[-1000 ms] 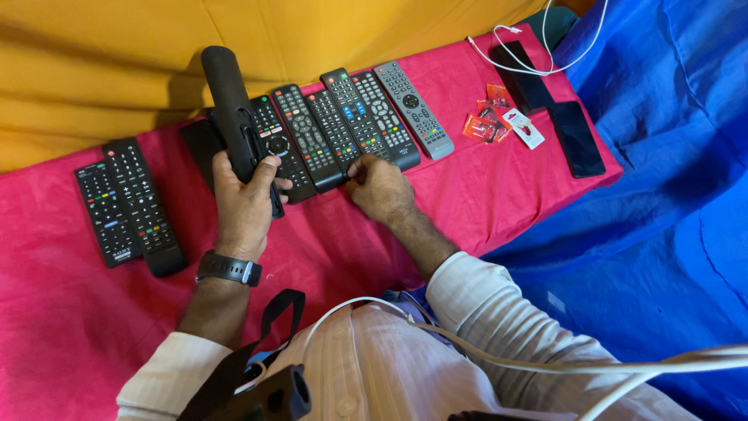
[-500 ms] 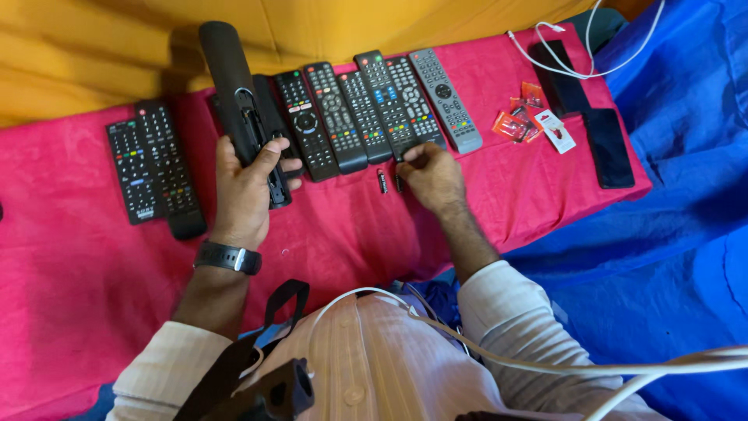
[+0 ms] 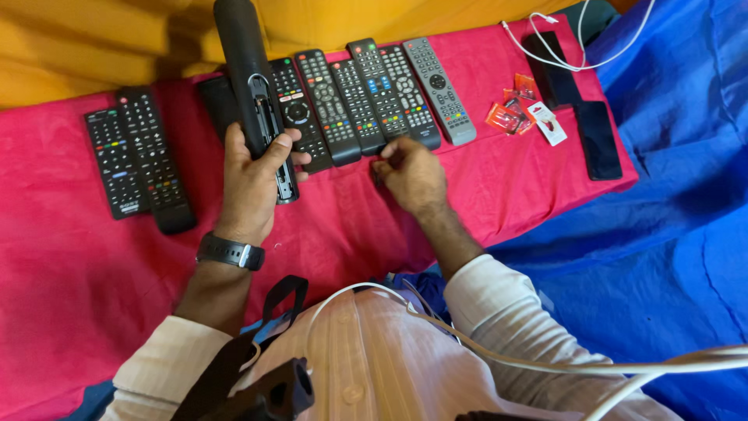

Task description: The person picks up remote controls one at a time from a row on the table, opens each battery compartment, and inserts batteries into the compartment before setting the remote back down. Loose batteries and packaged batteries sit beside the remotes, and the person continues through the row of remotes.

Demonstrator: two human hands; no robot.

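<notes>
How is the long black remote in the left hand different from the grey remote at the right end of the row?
The long black remote is held up off the cloth in the left hand; the grey remote lies flat on the pink cloth. The black one shows a plain back with an open slot, the grey one a face full of buttons. The black one looks longer. Both are slim bars.

A single head-worn camera looks steeply down over the person's chest and forearms, so the white shirt point(image 3: 366, 351) fills the bottom edge. It faces forward onto a red cloth point(image 3: 70, 288) at close range, with both hands mid-frame. The far edge of the view reaches a yellow cloth point(image 3: 86, 47) at the top, and a blue cloth point(image 3: 670, 234) runs down the right side. There is no second view.
</notes>
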